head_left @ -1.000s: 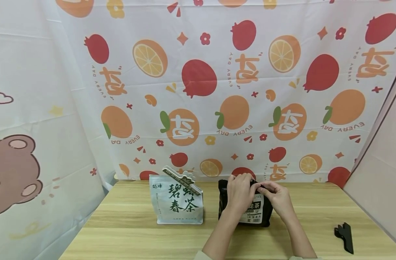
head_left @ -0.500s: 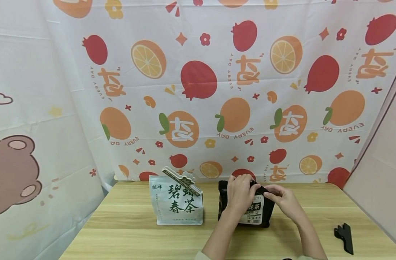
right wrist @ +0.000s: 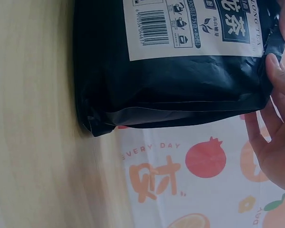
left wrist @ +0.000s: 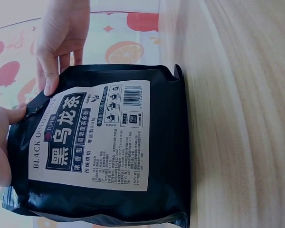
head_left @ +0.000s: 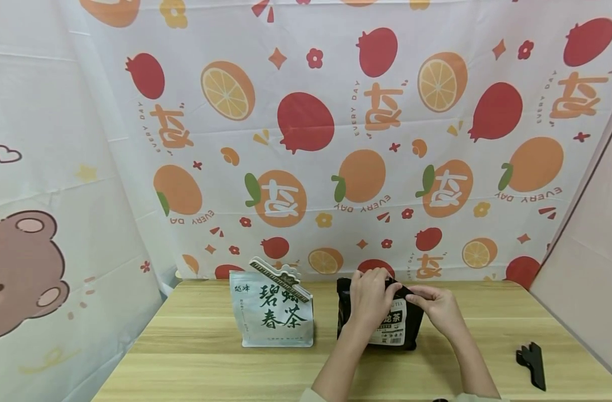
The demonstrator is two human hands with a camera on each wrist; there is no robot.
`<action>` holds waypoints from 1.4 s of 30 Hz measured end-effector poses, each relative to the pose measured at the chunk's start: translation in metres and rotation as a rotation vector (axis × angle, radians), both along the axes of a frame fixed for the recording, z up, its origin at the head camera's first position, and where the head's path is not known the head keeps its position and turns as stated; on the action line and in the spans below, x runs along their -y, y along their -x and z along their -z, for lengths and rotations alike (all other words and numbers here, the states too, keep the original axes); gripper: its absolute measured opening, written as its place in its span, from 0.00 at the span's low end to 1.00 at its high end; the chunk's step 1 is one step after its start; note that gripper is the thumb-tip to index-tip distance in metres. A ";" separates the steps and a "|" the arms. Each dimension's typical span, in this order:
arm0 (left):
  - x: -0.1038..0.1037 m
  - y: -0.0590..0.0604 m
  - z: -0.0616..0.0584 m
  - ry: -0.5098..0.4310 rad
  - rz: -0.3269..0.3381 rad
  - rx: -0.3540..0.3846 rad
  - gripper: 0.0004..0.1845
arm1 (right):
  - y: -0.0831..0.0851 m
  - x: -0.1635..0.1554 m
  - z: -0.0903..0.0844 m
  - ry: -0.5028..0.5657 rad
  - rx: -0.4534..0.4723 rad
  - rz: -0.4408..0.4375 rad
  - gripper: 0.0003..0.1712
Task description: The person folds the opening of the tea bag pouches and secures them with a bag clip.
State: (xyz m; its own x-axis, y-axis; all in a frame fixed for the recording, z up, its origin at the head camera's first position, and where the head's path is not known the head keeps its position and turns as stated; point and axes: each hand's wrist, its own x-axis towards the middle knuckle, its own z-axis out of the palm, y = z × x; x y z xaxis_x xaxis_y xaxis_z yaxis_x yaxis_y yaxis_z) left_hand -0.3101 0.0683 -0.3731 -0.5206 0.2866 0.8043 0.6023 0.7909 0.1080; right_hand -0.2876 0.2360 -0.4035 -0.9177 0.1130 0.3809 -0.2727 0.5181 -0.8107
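Observation:
A black tea bag (head_left: pixel 386 329) with a white label stands upright on the wooden table (head_left: pixel 210 363). My left hand (head_left: pixel 378 286) grips its folded top from the left, with the thumb (left wrist: pixel 12 115) on the front of the top edge. Just to the right, my right hand (head_left: pixel 412 297) pinches the same top edge. Its fingertips (left wrist: pixel 50 85) lie on the front of the bag and other fingers (right wrist: pixel 275 90) reach behind it. The bag's mouth is hidden by both hands.
A white tea bag (head_left: pixel 276 318) with green characters stands to the left, with a clip (head_left: pixel 278 277) across its top. A black clip (head_left: pixel 533 364) lies near the table's right edge. A fruit-print curtain (head_left: pixel 306 139) hangs close behind.
My right hand has slid a little to the right along the bag's top edge, away from my left hand. The left hand and the bag have stayed put.

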 end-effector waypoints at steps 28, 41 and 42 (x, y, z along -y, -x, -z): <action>-0.001 -0.001 -0.001 0.007 -0.010 0.019 0.13 | -0.001 -0.018 0.006 -0.001 0.073 -0.100 0.14; -0.002 0.000 -0.001 0.001 -0.003 0.008 0.13 | -0.003 -0.026 0.006 0.024 0.111 -0.212 0.17; -0.002 0.000 -0.001 -0.003 0.002 0.006 0.13 | -0.003 -0.027 0.006 0.032 0.128 -0.225 0.18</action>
State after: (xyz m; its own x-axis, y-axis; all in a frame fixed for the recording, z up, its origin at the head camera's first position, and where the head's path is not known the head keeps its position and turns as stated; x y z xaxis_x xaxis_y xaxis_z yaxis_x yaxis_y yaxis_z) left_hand -0.3096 0.0701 -0.3725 -0.5250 0.2851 0.8019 0.6029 0.7896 0.1140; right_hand -0.2844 0.2634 -0.4092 -0.9616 -0.0892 0.2596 -0.2723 0.4293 -0.8611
